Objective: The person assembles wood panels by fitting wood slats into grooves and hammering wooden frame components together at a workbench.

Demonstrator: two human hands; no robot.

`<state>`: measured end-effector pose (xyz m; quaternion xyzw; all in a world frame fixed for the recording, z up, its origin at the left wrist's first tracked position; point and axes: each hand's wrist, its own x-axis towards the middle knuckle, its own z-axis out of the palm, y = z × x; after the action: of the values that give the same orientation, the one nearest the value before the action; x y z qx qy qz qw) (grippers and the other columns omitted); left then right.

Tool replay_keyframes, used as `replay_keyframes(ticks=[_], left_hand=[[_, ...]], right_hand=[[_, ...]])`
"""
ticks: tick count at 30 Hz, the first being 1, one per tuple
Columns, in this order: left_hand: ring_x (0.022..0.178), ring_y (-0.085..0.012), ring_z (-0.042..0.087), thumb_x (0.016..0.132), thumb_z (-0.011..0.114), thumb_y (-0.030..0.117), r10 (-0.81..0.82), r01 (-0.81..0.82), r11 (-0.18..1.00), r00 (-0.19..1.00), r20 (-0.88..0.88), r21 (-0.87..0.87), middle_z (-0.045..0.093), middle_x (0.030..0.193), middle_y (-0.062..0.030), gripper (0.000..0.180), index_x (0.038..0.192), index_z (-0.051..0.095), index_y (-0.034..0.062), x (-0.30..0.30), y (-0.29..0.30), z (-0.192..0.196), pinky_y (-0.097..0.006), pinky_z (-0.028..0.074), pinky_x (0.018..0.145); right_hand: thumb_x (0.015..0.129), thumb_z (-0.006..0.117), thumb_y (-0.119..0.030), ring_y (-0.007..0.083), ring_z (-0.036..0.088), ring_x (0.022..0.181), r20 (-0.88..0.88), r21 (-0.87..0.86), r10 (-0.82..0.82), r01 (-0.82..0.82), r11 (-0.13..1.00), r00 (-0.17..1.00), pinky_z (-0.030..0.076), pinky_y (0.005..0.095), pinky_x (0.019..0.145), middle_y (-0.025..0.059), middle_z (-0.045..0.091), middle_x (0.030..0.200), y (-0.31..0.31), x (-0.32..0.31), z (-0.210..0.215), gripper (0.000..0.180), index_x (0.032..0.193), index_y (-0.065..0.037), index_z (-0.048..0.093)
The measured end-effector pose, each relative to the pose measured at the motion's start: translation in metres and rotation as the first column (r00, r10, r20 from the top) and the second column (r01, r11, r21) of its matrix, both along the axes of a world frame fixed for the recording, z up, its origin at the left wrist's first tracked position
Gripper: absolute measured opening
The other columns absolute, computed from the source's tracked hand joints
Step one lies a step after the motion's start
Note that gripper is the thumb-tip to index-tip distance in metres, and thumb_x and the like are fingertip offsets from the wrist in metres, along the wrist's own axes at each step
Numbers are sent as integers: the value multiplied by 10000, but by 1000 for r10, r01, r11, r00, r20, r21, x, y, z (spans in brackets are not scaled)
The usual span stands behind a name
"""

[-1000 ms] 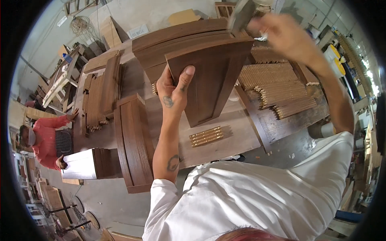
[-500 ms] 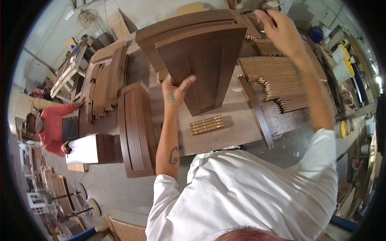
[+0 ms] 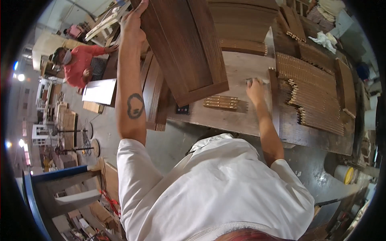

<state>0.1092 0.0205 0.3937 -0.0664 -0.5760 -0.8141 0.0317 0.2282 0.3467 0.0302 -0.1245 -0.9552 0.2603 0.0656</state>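
Observation:
My left hand [image 3: 133, 27] grips the upper left edge of a dark brown framed wooden panel [image 3: 187, 44]. The panel is tilted, its lower end over the workbench [image 3: 241, 66]. Down on the bench to the right, my right hand [image 3: 254, 89] has its fingers closed around something small and greyish that I cannot make out. Between that hand and the panel's lower edge lies a short bundle of brown wooden strips [image 3: 220, 102] with pale ends. Behind the held panel, more brown panels [image 3: 241, 20] are stacked.
Many thin brown slats [image 3: 313, 94] lie in rows on the right, beside a long narrow strip [image 3: 274, 86]. A white cloth [image 3: 323, 41] rests farther back. Other panels [image 3: 155, 96] stand at left. A co-worker [image 3: 82, 64] in a red top stands beyond, near a white-faced board [image 3: 99, 91].
My left hand has moved up and left with the panel. My right hand has come down from the far side onto the bench. The view has turned and shifted.

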Motion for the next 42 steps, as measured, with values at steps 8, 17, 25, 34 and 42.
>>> replay_keyframes(ticks=[8, 17, 25, 34, 42], left_hand=[[1062, -268, 596, 852, 693, 352, 80, -69, 994, 989, 125, -89, 629, 1153, -145, 526, 1200, 570, -22, 45, -33, -32, -405, 475, 912], [1203, -253, 505, 799, 771, 271, -1, 46, 910, 994, 109, -413, 531, 1299, -234, 753, 1350, 407, -90, 127, -129, -195, -360, 405, 1009], [1269, -402, 419, 780, 770, 309, 94, 91, 689, 972, 213, -719, 507, 1267, -315, 782, 1309, 413, -144, 93, -291, -238, -434, 369, 1038], [1165, -523, 438, 848, 669, 210, 12, -80, 577, 996, -89, -813, 404, 1290, -385, 804, 1387, 181, -134, 121, -339, -342, -484, 410, 972], [1011, -521, 543, 860, 635, 125, -46, -33, 613, 996, -77, -789, 477, 1194, -398, 673, 1331, 253, -168, 123, -349, -329, -484, 477, 862]], right_hand=[[930, 591, -394, 163, 583, 1045, -260, -910, 374, -355, 214, 890, 477, 317, 865, 125, 612, 1174, -102, 20, 211, 593, 1348, 3, 449], [812, 757, -330, 249, 550, 1141, -289, -749, 78, -277, 603, 954, 417, 340, 984, 215, 551, 1266, -250, 53, 140, 836, 1392, 99, 334], [799, 752, -323, 329, 493, 1230, -141, -598, -44, -50, 800, 989, 405, 384, 1014, 252, 475, 1339, -423, 30, 97, 807, 1376, 86, 363], [868, 639, -366, 421, 455, 1250, 39, -410, -46, 58, 910, 998, 370, 414, 1049, 333, 428, 1348, -486, 49, 39, 820, 1411, 104, 244], [861, 645, -349, 442, 506, 1184, -59, -371, -59, 33, 928, 997, 419, 421, 994, 350, 483, 1280, -492, 52, 43, 772, 1374, 121, 309]])
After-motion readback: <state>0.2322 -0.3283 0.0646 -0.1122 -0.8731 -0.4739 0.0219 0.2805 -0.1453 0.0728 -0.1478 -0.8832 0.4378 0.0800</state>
